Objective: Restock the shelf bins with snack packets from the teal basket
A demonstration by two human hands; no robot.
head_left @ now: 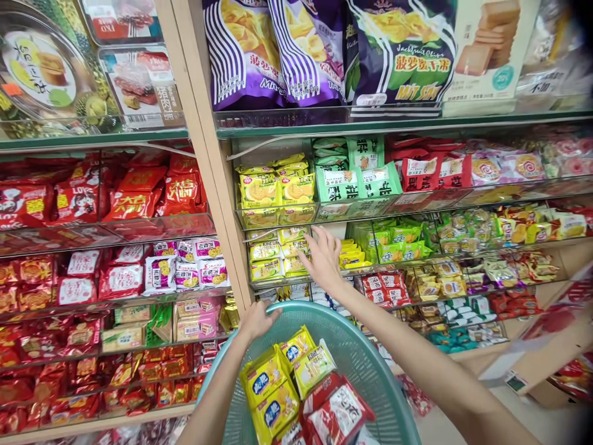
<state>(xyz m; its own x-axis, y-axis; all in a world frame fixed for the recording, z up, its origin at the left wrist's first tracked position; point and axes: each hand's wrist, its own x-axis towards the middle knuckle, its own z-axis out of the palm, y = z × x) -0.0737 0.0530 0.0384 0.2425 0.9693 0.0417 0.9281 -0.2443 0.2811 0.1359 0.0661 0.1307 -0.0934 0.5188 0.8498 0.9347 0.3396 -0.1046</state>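
A teal plastic basket (370,364) at the bottom centre holds yellow packets (272,395), a pale yellow-green packet (314,369) and red-and-white packets (338,411). My left hand (259,321) grips its far rim, thumb pointing right. Beyond the basket my right hand (323,256) reaches to a shelf compartment, fingers spread at the small yellow-green packets (266,259); nothing shows in its grasp, and whether the fingertips touch the packets is unclear. Larger yellow packets (259,191) stand one shelf higher.
Wooden upright (204,123) divides the shelving. Glass-fronted shelves run both sides, with red packets (134,191) left and green packets (364,182) right. Large purple chip bags (315,55) stand above. A pale wooden ledge (542,346) is at the lower right.
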